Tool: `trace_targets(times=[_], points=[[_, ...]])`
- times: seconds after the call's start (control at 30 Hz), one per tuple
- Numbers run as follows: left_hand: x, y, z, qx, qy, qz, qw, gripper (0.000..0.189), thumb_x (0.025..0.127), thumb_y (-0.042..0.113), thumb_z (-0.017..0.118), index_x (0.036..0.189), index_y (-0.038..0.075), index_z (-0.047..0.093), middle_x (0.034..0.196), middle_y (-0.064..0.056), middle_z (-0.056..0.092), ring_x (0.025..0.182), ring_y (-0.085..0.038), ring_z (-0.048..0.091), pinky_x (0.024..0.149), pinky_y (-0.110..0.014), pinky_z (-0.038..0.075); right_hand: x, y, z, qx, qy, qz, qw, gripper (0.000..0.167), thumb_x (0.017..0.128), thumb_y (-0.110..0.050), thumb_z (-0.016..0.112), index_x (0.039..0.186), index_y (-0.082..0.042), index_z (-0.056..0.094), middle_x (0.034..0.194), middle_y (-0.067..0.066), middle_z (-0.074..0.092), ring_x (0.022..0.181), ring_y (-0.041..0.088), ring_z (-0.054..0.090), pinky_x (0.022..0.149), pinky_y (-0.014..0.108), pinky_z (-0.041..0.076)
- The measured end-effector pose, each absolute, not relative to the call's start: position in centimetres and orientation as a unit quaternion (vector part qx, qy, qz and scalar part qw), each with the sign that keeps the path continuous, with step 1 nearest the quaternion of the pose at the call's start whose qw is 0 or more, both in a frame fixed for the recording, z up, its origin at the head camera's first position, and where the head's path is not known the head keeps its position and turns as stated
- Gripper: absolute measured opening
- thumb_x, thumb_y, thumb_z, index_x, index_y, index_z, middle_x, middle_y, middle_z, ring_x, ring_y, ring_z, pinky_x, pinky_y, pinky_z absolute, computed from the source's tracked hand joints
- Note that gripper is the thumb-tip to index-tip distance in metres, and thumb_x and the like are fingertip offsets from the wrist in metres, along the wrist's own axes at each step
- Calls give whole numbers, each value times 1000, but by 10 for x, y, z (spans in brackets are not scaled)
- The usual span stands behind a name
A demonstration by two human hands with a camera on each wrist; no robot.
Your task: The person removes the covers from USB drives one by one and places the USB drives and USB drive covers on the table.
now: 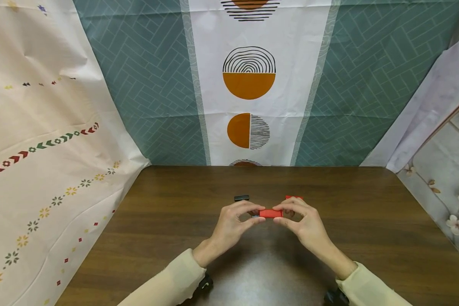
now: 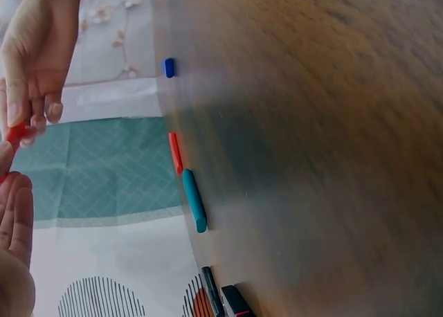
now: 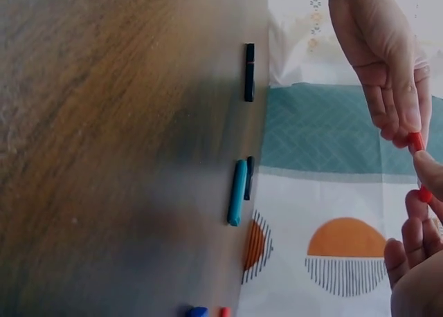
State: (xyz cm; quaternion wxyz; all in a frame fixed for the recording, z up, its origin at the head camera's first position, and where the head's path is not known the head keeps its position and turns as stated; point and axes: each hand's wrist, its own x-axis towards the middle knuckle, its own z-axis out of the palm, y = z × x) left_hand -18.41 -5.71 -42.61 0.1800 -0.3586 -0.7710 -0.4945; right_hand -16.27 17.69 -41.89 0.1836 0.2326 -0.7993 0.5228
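Over the middle of the table, both hands pinch the ends of a short red stick (image 1: pixel 270 213) held level between them. The left hand (image 1: pixel 229 221) has its thumb and fingertips on the left end; the right hand (image 1: pixel 309 221) grips the right end likewise. Whether the stick is a marker or something else I cannot tell. Below and beyond the hands lie a teal stick with rounded ends (image 2: pixel 194 201), a thinner red piece (image 2: pixel 175 153) and a small blue piece (image 2: pixel 169 68). In the head view the hands hide most of these.
Black pieces lie on the brown wooden table (image 1: pixel 168 238), one a black block (image 1: pixel 241 198) beyond the left hand; another long black piece (image 3: pixel 250 73) shows in the right wrist view. Patterned cloth (image 1: pixel 248 136) hangs behind the table's far edge, with more cloth at both sides.
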Motion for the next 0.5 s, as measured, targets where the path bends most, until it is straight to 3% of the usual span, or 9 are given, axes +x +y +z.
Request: trace_targets(times=[0.27,0.5], points=[[-185,-57,-425,-370,-760,-501,185,30,82,9,88,110,8,80,100,-1,76,92,-13,70,80,-37,60,-162,177,-417,263,-797,501,214,34,76,1,89,104,-15,81,96,-2,69,86,16,55,76,26,44],[-185,-58,-427,-374,-759,-497,192,29,81,7,88,109,8,80,98,-1,76,90,-13,71,80,-34,60,-165,178,-418,291,-790,490,225,36,75,1,90,106,-15,80,98,-3,71,90,18,57,77,26,46]])
